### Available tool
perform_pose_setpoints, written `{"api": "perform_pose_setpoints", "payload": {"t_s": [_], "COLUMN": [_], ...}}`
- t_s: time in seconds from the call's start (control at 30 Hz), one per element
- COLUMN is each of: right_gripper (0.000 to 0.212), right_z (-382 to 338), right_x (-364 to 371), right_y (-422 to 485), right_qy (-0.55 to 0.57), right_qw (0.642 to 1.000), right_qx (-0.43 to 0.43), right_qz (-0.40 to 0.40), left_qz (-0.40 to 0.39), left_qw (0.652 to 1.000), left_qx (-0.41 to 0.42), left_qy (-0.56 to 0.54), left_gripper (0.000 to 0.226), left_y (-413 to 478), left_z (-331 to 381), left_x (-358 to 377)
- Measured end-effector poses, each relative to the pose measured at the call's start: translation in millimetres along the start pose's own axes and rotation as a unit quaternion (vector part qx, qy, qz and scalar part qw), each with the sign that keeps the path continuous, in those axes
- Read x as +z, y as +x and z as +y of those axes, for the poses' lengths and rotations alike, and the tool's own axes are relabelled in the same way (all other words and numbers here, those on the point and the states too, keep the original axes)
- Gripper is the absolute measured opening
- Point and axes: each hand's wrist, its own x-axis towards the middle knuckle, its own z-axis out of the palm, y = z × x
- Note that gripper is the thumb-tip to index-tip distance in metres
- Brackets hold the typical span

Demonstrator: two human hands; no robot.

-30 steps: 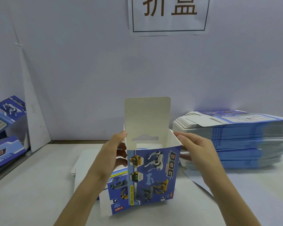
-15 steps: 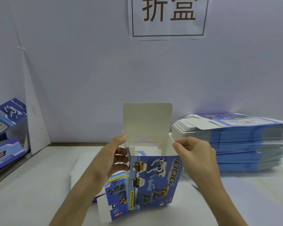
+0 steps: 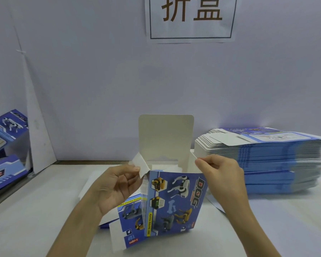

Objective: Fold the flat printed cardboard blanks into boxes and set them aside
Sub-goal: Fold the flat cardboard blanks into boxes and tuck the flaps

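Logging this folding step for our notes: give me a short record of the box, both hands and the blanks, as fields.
box: upright on the table, top open
lid flap: standing up at the rear
left hand: pinches the left side flap
right hand: pinches the right side flap
flat blanks: stacked at the right
folded boxes: far left

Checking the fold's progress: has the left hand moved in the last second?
Yes. Against the stack of blanks, the left hand has dropped lower, now pinching the left flap, bent outward.

The left hand (image 3: pixel 119 184) and right hand (image 3: pixel 220 175) each pinch a box (image 3: pixel 176 201) flap, forearms converging.
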Motion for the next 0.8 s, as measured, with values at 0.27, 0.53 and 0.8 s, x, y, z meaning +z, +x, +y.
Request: {"api": "perform_pose_setpoints", "payload": {"t_s": [0.27,0.53,0.8], "right_gripper": [0.023,0.013,0.043], "right_z": [-2.0,-8.1,-13.6], "right_x": [1.7,6.2,-2.0], "right_y": [-4.5,-4.9,-4.5], "right_qy": [0.036,0.085,0.093], "right_qw": [0.999,0.995,0.995], "right_qx": [0.006,0.008,-0.016], "right_qz": [-0.010,-0.046,0.016], "left_qz": [0.024,-0.045,-0.053], "left_qw": [0.981,0.892,0.874], "left_qx": [0.019,0.138,0.176], "left_qy": [0.194,0.427,0.450], "left_gripper": [0.039,0.084,0.057], "left_y": [-3.2,-16.3,-9.3], "left_z": [-6.8,1.5,-15.6], "left_x": [3.1,-1.6,-1.3]}}
